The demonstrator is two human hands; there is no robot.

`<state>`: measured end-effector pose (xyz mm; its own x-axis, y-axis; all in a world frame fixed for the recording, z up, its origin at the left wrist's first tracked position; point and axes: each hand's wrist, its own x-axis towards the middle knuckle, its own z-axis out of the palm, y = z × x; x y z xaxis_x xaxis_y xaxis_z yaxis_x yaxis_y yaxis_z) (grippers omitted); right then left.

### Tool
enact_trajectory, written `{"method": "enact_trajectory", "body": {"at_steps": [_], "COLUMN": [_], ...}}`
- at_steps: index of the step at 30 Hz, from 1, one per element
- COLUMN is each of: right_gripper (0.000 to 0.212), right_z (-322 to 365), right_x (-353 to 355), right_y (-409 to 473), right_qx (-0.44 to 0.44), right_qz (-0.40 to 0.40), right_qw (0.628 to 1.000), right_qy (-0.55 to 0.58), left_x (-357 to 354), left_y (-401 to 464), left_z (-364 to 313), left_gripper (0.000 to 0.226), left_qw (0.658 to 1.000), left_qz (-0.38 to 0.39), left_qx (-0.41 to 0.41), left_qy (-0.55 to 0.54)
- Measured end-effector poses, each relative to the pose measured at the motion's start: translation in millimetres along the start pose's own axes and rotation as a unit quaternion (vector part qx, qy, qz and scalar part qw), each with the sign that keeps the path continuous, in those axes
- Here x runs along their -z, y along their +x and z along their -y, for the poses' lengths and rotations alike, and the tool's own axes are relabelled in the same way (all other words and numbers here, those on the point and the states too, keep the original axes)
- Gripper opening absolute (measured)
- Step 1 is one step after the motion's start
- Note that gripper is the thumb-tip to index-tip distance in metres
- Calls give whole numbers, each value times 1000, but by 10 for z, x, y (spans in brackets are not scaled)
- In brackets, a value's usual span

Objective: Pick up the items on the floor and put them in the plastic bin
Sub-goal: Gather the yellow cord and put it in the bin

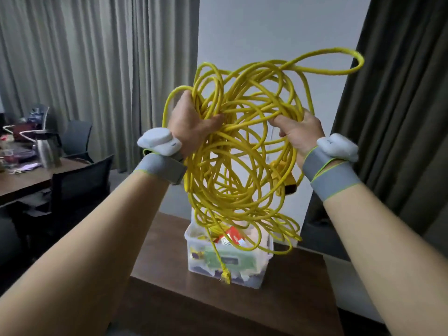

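A big tangled bundle of yellow cable (242, 146) hangs in the air in front of me. My left hand (191, 122) grips its left side and my right hand (298, 132) grips its right side. Loose loops stick out to the upper right, and one plug end (225, 277) dangles down in front of the clear plastic bin (264, 265). The bin stands on a dark wooden surface (169, 282) directly below the bundle. It holds several items, among them a red and white pack (232, 235) and a green pack (225, 259).
A wooden table (26, 175) at the left carries a steel flask (47, 147) and clutter, with black chairs (80, 180) beside it. Grey curtains (97, 57) hang behind, a dark curtain (400, 93) at the right, and a white wall (266, 27) between.
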<state>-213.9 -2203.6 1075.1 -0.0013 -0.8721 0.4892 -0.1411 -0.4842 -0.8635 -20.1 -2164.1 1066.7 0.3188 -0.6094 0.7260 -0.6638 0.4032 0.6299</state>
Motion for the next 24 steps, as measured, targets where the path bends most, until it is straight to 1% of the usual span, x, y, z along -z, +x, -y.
{"method": "enact_trajectory", "body": {"at_steps": [1, 3, 6, 11, 13, 18, 24], "right_gripper": [19, 19, 19, 19, 19, 20, 20], "right_z": [-23, 53, 102, 88, 78, -258, -538], "right_x": [-15, -119, -215, -340, -343, -373, -276], "right_y": [10, 377, 678, 1128, 1193, 1373, 1506], "right_qx": [-8, 2, 7, 27, 35, 23, -1], "right_qz": [2, -38, -59, -93, -96, -97, -92], "right_qw": [1000, 999, 998, 993, 992, 991, 992], "right_qy": [-13, -25, -37, -69, -71, -86, -81], "left_x": [-35, -160, -272, -513, -582, -901, -1194], "left_y": [-2, 480, 839, 1291, 1341, 1379, 1350], "left_z": [62, 152, 265, 472, 531, 802, 870], "left_gripper": [47, 44, 48, 41, 42, 45, 42], "left_qw": [1000, 999, 999, 997, 997, 996, 998], "left_qz": [6, 23, 27, 29, 20, 32, 39], "left_qx": [3, -17, -15, -34, -43, -25, -25], "left_qy": [1, -23, -45, -67, -69, -79, -41]}}
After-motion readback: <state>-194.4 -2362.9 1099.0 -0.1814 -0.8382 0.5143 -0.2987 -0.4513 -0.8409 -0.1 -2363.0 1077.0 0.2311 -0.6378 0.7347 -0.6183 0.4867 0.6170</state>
